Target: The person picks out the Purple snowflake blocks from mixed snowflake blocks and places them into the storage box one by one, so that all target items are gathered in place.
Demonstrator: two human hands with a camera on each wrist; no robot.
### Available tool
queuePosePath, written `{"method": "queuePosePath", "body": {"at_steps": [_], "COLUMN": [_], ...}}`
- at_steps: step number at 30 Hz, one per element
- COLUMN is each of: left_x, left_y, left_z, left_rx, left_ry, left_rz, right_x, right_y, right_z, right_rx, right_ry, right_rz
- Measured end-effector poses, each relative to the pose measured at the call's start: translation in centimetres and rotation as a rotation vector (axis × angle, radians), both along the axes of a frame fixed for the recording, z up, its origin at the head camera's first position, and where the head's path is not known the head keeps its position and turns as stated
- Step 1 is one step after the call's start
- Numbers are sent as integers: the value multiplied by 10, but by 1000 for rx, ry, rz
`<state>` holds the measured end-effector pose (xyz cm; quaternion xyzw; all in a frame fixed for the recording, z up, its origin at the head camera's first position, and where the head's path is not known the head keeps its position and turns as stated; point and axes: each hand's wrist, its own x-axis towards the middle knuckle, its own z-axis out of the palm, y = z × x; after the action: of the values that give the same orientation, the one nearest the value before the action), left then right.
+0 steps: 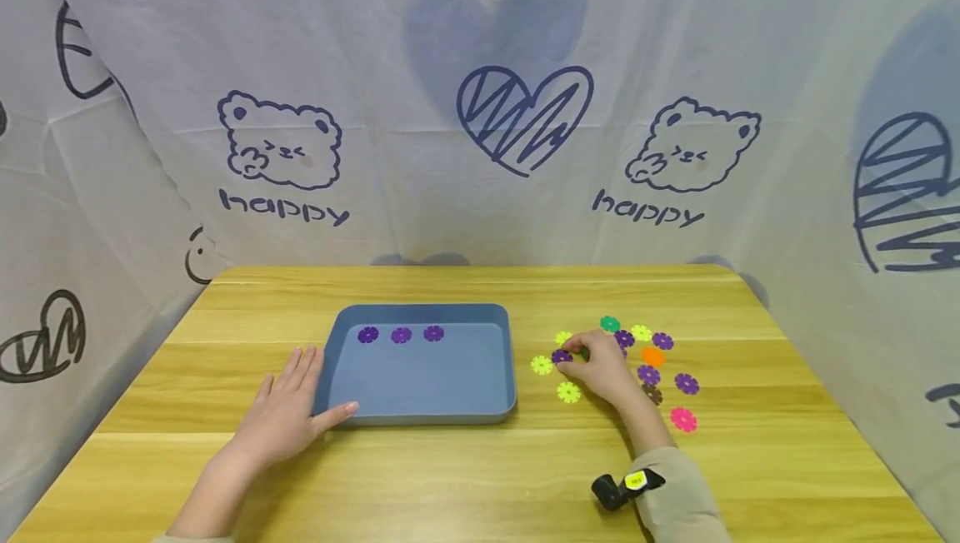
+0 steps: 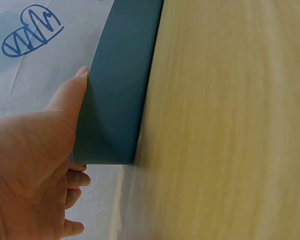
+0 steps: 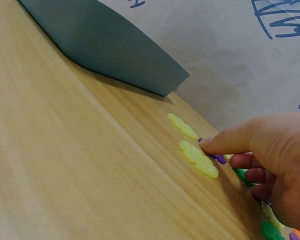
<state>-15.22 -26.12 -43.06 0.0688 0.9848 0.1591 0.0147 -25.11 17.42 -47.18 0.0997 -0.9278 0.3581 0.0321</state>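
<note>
My left hand [image 1: 281,418] rests at the front left corner of a blue-grey tray [image 1: 420,420]. Its fingers lie straight along the left wall, and the thumb [image 2: 72,97] reaches over the front rim. Inside the tray, three purple snowflake discs [image 1: 401,336] sit in a row near the back wall. To the right of the tray, my right hand [image 1: 603,366] pinches a purple snowflake disc [image 1: 559,356] at table level between thumb and index finger. The other fingers [image 3: 257,175] are curled under the palm, partly covering a green disc [image 1: 584,353].
Yellow discs [image 1: 568,392] lie around the right hand. Beyond it and to its right are more purple ones [image 1: 686,384], a green [image 1: 610,324], an orange [image 1: 653,357], a brown [image 1: 652,395] and a pink disc [image 1: 683,420]. A printed white cloth [image 1: 420,193] hangs behind the wooden table [image 1: 480,476].
</note>
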Motion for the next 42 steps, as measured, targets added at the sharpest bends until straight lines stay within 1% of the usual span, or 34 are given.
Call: {"method": "queuePosePath", "body": {"at_steps": [7,12,15,22,29,36,42], "left_x": [0,-1,-1,-2,-1,-1,0], "left_y": [1,1,1,2,0,1,1], "left_z": [1,0,-1,-1,-1,0,1], "left_rx": [3,5,7,5,7,6,6], "left_ry": [-3,-8,-7,-1,6,9,5], "left_rz": [0,1,1,-3,-4,-7,-4], "right_x": [0,0,1,0,0,-1,-2], "right_y": [-1,0,1,1,1,3,-7], "right_z": [2,4,6,9,11,13,22], "right_rx": [28,66,60,-45,-146,-196,-268], "right_ry": [-31,-45,-69,-78,-116,-103,-124], "right_rz": [-1,7,9,27,-13,-31,-9]}}
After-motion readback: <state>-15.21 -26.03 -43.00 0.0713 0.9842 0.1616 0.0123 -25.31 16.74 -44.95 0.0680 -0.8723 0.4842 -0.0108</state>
